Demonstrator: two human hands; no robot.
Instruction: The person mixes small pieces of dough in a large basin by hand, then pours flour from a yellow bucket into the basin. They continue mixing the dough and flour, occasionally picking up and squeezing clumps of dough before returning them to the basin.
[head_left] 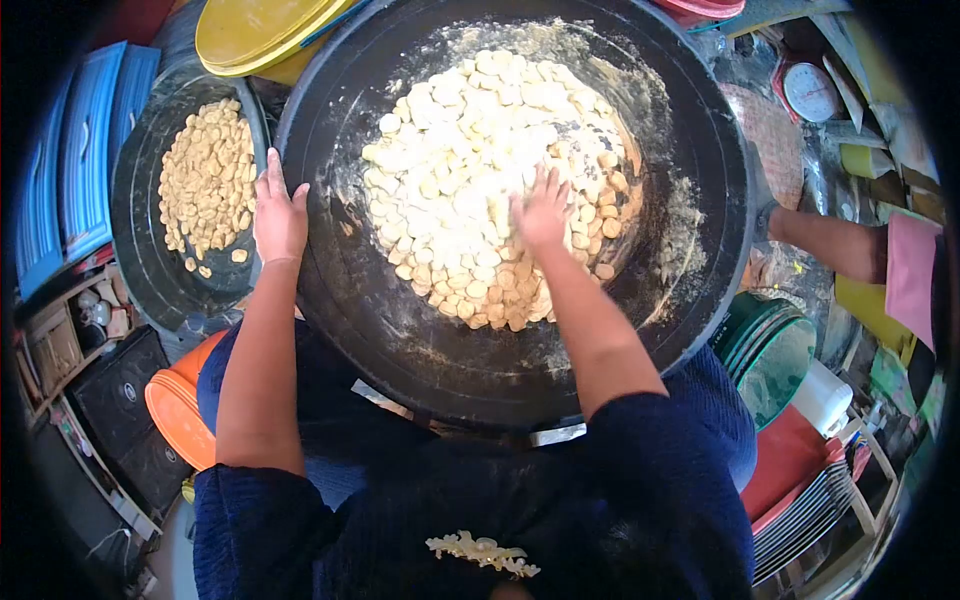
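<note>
Left hand (279, 215) flat, fingers spread, on left rim of big black basin (400, 330). Right hand (543, 212) open, pressed into floured pieces (480, 170) mid-basin. Smaller basin (150, 270) crowding left edge; near wall bare.

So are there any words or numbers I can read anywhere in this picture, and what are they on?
No text here can be read.
Weighing scale: its dial has marks, too small and blurred to read.
Black box: a pale round mark, too blurred to read.
Big black pan, which the left hand rests on and the right hand reaches into: no writing shows.
</note>
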